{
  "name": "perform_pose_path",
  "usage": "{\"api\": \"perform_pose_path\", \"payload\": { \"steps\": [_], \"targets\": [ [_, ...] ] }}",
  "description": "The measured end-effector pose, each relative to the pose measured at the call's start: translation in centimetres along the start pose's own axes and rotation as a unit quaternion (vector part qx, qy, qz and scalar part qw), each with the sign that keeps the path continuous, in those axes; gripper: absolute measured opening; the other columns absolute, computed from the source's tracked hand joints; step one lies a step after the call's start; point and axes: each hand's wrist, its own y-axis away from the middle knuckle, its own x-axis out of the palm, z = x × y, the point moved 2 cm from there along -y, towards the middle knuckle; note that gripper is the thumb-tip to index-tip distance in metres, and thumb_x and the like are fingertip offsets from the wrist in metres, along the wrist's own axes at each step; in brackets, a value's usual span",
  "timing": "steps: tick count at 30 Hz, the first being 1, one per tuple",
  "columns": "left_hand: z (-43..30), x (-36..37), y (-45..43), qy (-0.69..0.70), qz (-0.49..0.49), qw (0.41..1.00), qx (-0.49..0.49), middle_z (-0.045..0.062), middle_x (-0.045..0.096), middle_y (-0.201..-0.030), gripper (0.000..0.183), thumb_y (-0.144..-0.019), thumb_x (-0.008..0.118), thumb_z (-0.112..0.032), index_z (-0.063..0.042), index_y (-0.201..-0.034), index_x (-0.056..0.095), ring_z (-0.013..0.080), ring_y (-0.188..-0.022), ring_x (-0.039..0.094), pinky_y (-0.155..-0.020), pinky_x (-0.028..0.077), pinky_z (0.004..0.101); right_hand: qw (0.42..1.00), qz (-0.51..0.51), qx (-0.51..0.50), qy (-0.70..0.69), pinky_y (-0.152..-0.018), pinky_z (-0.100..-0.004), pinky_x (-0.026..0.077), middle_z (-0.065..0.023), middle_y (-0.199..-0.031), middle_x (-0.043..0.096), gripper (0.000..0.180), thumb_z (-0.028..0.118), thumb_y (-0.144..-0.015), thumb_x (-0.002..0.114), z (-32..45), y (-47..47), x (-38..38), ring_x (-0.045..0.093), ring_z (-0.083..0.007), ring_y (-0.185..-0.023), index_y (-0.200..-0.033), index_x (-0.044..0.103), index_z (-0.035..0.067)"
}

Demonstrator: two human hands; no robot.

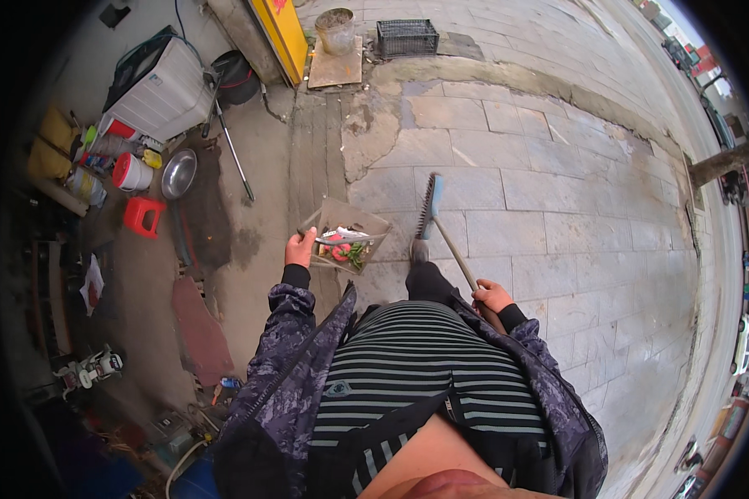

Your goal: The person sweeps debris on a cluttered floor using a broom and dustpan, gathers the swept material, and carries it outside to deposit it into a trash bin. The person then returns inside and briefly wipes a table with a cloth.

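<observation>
My left hand (299, 248) grips the handle of a dustpan (371, 226), which hangs in front of me to the left. Inside its pan lie red scraps (337, 248), green leaves (353, 254) and some whitish litter. My right hand (492, 296) is closed around the pole of a broom (455, 246). The blue broom head (435, 194) with dark bristles points away from me, just beyond my shoe (419, 251), on the grey paving. A gap separates the broom head from the dustpan.
To the left are a red plastic stool (143, 218), a metal basin (179, 174), a white bucket (136, 174) and a white washing machine (165, 87). Ahead stand a bucket (336, 34) on a board and a black crate (407, 38). A tree trunk (724, 163) and a road lie right.
</observation>
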Motion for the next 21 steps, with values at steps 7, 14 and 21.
{"api": "perform_pose_path", "payload": {
  "steps": [7,14,21],
  "targets": [
    [-6.6,5.4,-20.1,0.025,0.021,0.999,-0.008,0.002,0.068,-0.094,0.042,-0.089,0.077,-0.037,0.002,-0.102,0.069,0.0086,-0.086,0.058,-0.079,0.047,0.0259,0.948,-0.025,-0.181,0.262,-0.07,-0.0364,0.056,-0.019,-0.093,0.071,0.064,0.022,-0.08,0.067,17.5,-19.0,-2.7,0.07,-0.0242,-0.073,-0.137,0.053,-0.005],
    [-17.9,8.5,-38.2,-0.003,-0.017,0.999,0.027,0.004,0.067,-0.088,0.046,-0.088,0.077,-0.041,0.003,-0.096,0.068,0.0091,-0.081,0.057,-0.075,0.047,0.0276,0.989,0.083,-0.043,0.118,-0.052,-0.0368,0.054,-0.0162,-0.078,0.066,0.071,0.01,-0.084,0.062,40.7,-29.5,-2.3,0.065,-0.023,-0.06,-0.149,0.036,-0.005],
    [-25.0,10.6,-61.7,0.052,0.006,0.995,0.08,0.001,0.067,-0.088,0.038,-0.091,0.075,-0.034,0.003,-0.097,0.068,0.0077,-0.08,0.057,-0.074,0.047,0.026,0.986,0.09,-0.053,0.13,-0.049,-0.036,0.053,-0.0148,-0.074,0.065,0.071,0.01,-0.086,0.061,55.6,-43.0,1.0,0.063,-0.0227,-0.055,-0.15,0.034,-0.005]
  ]
}}
